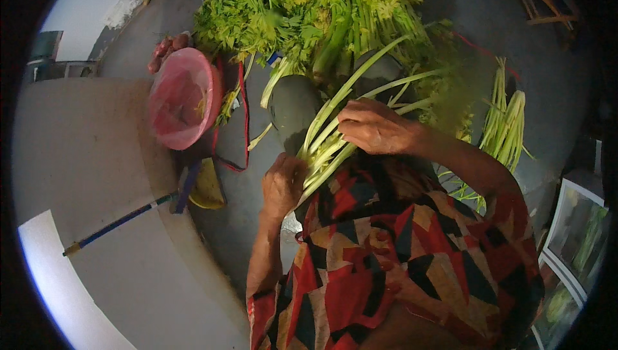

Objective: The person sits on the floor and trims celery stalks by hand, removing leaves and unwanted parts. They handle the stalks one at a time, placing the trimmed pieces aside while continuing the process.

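A bunch of pale green celery stalks [328,149] lies slanted across my lap, its leafy end pointing up and right. Around the base of the bunch my left hand [284,183] is closed. My right hand [374,127] has its fingers bent onto the stalks farther up; whether it pinches a single stalk is hidden behind the knuckles. Beyond my knees spreads a large heap of leafy celery [309,17]. A few loose stalks [260,136] rest on the floor by my left leg.
To the left stands a pink plastic basin [181,101] lined with a clear bag, with reddish bulbs or roots [166,51] behind it. A broom or brush with a blue handle [125,219] leans there. Bare celery stalks [504,128] lie right. A wooden stool [550,17] is far right.
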Demonstrator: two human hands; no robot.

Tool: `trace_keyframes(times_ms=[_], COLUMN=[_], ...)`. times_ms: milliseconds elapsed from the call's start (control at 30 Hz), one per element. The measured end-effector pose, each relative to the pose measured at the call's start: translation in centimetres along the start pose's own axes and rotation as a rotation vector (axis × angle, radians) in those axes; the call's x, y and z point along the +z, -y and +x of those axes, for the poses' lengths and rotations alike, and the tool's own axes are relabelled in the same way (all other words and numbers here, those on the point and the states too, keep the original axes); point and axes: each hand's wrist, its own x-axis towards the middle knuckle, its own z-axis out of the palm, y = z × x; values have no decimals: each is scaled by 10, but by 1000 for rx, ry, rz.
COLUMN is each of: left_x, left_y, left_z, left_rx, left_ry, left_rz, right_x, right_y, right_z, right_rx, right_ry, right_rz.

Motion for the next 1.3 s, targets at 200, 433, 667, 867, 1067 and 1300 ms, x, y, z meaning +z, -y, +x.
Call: trace_keyframes(times_ms=[200,433,667,867,1067,1300], left_x=[8,14,15,16,22,16], left_y=[12,17,22,22,27,18], left_z=[-16,-23,-23,-19,-24,-20], left_rx=[-86,-174,-173,-135,-140,-209], left_ry=[-152,-167,-133,-151,-193,-167], left_rz=[-619,-837,-809,-714,-818,-841], right_x=[0,16,45,62,46,61], right_y=[11,37,36,40,19,45], right_z=[5,31,57,56,46,40], right_rx=[102,57,-179,79,450,288], right_ry=[-60,-22,118,-167,-98,442], right_rz=[212,226,9,311,690,127])
